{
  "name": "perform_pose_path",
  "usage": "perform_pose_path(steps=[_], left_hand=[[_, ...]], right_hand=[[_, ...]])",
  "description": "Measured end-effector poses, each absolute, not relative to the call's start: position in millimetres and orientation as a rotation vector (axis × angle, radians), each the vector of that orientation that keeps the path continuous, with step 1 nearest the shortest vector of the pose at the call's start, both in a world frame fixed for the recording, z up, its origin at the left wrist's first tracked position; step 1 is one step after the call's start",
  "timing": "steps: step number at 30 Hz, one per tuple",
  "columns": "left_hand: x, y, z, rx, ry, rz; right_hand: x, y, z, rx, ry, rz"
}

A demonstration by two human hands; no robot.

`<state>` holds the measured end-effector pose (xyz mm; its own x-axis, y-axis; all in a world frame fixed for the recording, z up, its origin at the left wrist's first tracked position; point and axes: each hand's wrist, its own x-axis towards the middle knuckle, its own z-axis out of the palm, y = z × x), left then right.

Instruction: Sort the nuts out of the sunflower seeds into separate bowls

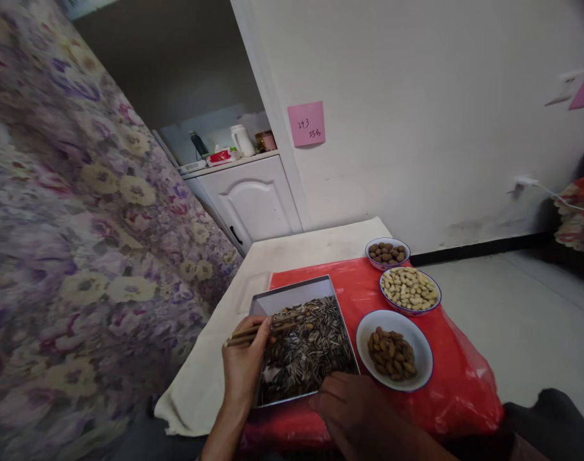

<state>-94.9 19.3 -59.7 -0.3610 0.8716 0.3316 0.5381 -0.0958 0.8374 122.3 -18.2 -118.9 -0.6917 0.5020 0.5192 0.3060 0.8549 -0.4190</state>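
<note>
A pair of wooden chopsticks point(246, 334) is held in my left hand point(248, 362), fingers closed around them. Their tips reach over a shallow white-walled box point(292, 293) filled with striped sunflower seeds point(321, 342). Some brown almond-like pieces lie among the seeds near the tips; whether the tips pinch one is too small to tell. At the box's near right corner is my right hand point(347, 406), in shadow with its fingers curled together. It covers that corner, and what it grips, if anything, is hidden. Just right of the box stands a white bowl point(419, 333) with almonds point(392, 353).
Behind the almond bowl stand a bowl of peanuts point(410, 288) and a bowl of round brown nuts point(387, 252). Red plastic sheeting point(354, 288) covers part of the pale tabletop point(316, 240). A flowered curtain point(109, 256) hangs at left; a wall point(392, 115) rises behind.
</note>
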Motion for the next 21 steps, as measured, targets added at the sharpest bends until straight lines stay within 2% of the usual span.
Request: perform_pose_path(steps=[21], left_hand=[[-94.8, 22.2, -72.1, 1.648, 1.835, 1.266]], right_hand=[[124.2, -19.2, -113.9, -0.609, -2.411, 0.447]])
